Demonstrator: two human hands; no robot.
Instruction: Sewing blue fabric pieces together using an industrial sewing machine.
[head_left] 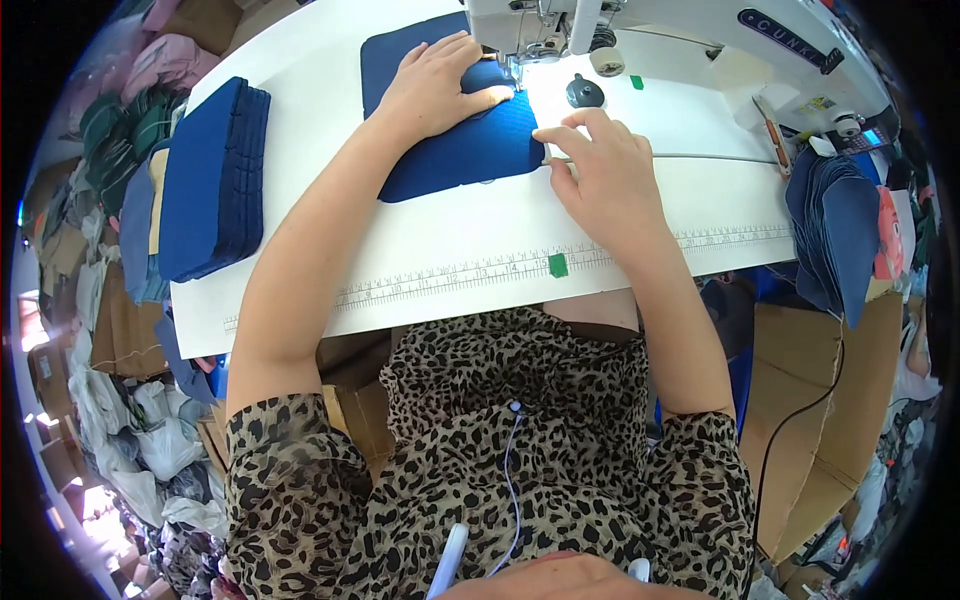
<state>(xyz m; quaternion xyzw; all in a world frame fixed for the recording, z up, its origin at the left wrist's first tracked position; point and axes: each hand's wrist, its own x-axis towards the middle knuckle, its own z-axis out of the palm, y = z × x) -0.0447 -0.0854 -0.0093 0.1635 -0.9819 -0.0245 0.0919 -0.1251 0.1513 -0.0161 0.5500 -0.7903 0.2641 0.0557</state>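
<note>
A blue fabric panel (455,160) with rounded corners lies flat on the white sewing table, its right edge beside the needle and presser foot (515,72) of a sewing machine. My left hand (437,88) rests spread on the panel, palm down, with the thumb stretched toward the presser foot. At the panel's right edge is my right hand (607,165). Its index fingertip touches the cloth, and the thumb sits a little apart near the lower right corner. The other fingers are bent. Under the machine head, part of the panel's far edge is hidden.
A stack of blue panels (215,180) stands at the table's left. Right of the needle lies a black round disc (585,92). Snips with an orange handle (775,135) and hanging dark-blue pieces (835,225) are at the right. A printed ruler (450,275) runs along the near edge.
</note>
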